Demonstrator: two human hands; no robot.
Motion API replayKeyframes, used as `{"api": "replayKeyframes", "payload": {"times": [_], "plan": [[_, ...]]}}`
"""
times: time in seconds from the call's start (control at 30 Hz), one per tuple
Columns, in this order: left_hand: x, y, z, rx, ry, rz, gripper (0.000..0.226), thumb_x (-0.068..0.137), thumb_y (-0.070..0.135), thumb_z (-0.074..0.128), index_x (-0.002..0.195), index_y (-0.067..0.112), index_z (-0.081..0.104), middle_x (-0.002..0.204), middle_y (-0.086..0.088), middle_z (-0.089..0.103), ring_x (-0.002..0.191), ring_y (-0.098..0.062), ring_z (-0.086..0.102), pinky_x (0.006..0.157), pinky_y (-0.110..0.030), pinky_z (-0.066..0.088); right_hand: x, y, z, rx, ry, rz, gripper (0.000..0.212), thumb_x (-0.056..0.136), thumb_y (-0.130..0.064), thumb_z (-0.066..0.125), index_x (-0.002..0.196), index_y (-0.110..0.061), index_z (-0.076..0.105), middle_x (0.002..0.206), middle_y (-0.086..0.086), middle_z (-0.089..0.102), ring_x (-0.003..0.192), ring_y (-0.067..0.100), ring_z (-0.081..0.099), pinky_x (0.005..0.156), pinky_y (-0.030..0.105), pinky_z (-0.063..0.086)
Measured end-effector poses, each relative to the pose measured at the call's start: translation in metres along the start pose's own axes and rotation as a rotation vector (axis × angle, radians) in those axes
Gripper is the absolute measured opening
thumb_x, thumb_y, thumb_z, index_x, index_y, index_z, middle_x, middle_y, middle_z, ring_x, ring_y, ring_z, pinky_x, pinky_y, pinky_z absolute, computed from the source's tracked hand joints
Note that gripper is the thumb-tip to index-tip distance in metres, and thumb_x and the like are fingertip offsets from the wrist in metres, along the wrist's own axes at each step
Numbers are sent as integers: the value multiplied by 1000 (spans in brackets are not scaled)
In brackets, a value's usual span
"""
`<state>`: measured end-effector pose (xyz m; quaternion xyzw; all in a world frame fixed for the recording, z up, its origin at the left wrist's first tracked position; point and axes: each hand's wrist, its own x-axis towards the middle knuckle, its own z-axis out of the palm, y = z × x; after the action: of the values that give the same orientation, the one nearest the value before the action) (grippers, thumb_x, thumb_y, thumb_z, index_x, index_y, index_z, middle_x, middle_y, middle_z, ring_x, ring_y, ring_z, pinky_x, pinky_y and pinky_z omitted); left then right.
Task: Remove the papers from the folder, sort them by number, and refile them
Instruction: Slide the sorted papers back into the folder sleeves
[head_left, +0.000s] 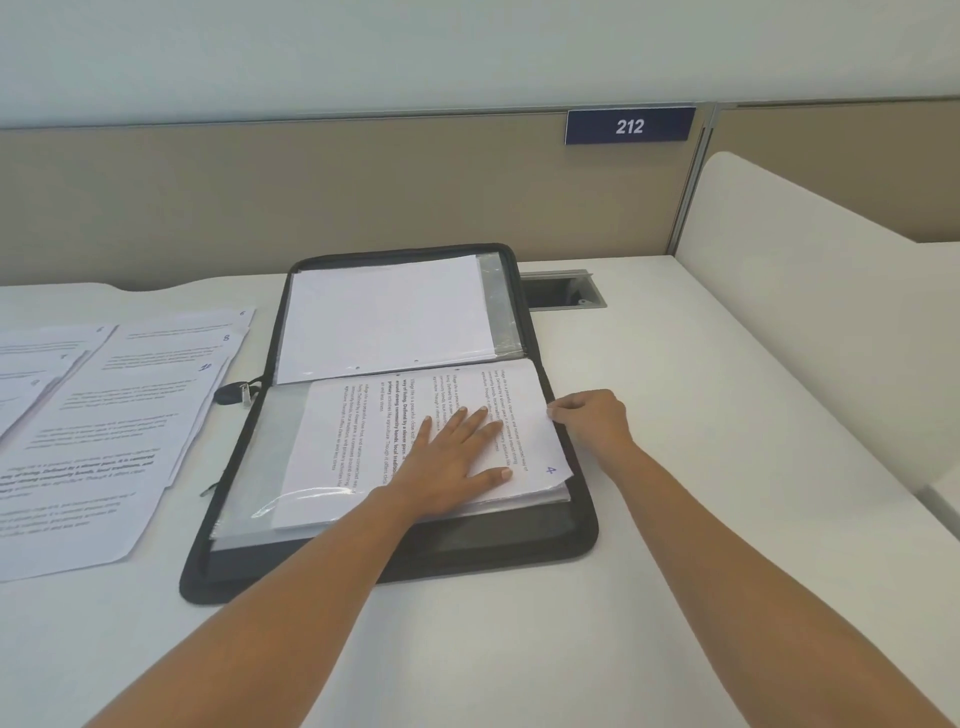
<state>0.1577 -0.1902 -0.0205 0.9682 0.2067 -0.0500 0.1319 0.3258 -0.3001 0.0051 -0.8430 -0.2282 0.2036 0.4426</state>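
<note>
A black zip folder (576, 530) lies open on the white desk. Its far half holds a blank white sheet (384, 317) in a clear sleeve. On the near half lies a printed sheet (343, 447) marked 4 at its corner, partly inside a clear sleeve (260, 467). My left hand (457, 457) presses flat on this sheet with straight fingers. My right hand (592, 421) pinches the sheet's right edge at the folder's side. Several numbered printed papers (104, 426) lie spread out left of the folder.
A recessed cable hatch (563, 291) sits in the desk behind the folder's right corner. A tan partition with a blue 212 sign (629, 126) runs along the back. A white divider panel (810, 322) rises at the right. A black zip pull (234, 393) lies at the folder's left.
</note>
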Motion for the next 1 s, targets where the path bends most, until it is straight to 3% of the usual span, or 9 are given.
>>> {"api": "replayKeyframes", "payload": {"times": [0.07, 0.17, 0.37, 0.43, 0.53, 0.63, 0.77, 0.87, 1.0], "plan": [[-1, 0, 0, -3, 5, -3, 73, 90, 67, 26, 150, 32, 4, 158, 9, -7, 145, -11, -11, 116, -45, -10, -2, -3, 3, -82, -4, -18, 19, 88, -17, 61, 100, -9, 73, 105, 5, 70, 96, 22, 61, 76, 24, 43], [-1, 1, 0, -15, 16, -5, 69, 93, 61, 29, 150, 32, 5, 158, 8, -6, 145, -11, -11, 117, -45, -10, -4, -10, 6, -147, -30, -25, 21, 89, -20, 57, 99, -10, 73, 103, 6, 70, 90, 23, 61, 71, 24, 42], [-2, 2, -1, -27, 15, -10, 69, 93, 61, 29, 151, 31, 5, 159, 8, -6, 145, -11, -10, 116, -46, -10, -5, -18, 12, -193, -52, -31, 29, 86, -20, 56, 77, 3, 70, 78, 20, 66, 67, 25, 55, 65, 29, 43], [-2, 2, -1, -36, 9, -13, 69, 93, 60, 29, 150, 31, 4, 159, 8, -6, 145, -10, -10, 116, -46, -10, -6, -18, 12, -154, -89, -22, 29, 88, -20, 56, 86, 5, 70, 89, 21, 67, 82, 33, 63, 76, 35, 50], [-3, 2, -2, -47, 10, -14, 68, 94, 59, 29, 150, 31, 4, 159, 8, -6, 145, -10, -10, 116, -45, -11, -10, -20, 11, -121, -107, 1, 31, 90, -21, 56, 104, 5, 67, 114, 19, 64, 104, 33, 60, 88, 36, 49], [-3, 2, -1, -52, 12, -16, 68, 94, 59, 29, 150, 31, 5, 159, 8, -5, 145, -10, -10, 116, -45, -10, -14, -24, 13, -123, -126, -8, 29, 90, -24, 58, 107, -3, 68, 116, 12, 64, 106, 28, 59, 87, 31, 46], [-2, 1, 1, -58, 21, -11, 72, 92, 64, 28, 151, 29, 6, 159, 8, -6, 145, -11, -9, 116, -46, -10, -17, -32, 18, -139, -180, -11, 40, 89, -27, 59, 108, 8, 65, 117, 21, 63, 107, 34, 59, 91, 37, 47], [-2, 1, 1, -73, 24, -14, 80, 83, 69, 22, 151, 29, 6, 159, 8, -4, 145, -11, -8, 116, -46, -11, -21, -36, 21, -128, -239, 0, 39, 90, -28, 59, 110, 6, 65, 118, 19, 63, 108, 32, 59, 91, 34, 47], [-3, 1, 1, -94, 31, -18, 80, 83, 68, 19, 151, 29, 7, 159, 8, -3, 145, -10, -8, 116, -44, -11, -22, -35, 19, -115, -290, -15, 32, 90, -30, 60, 106, -4, 68, 112, 12, 66, 94, 22, 58, 83, 28, 44]]}}
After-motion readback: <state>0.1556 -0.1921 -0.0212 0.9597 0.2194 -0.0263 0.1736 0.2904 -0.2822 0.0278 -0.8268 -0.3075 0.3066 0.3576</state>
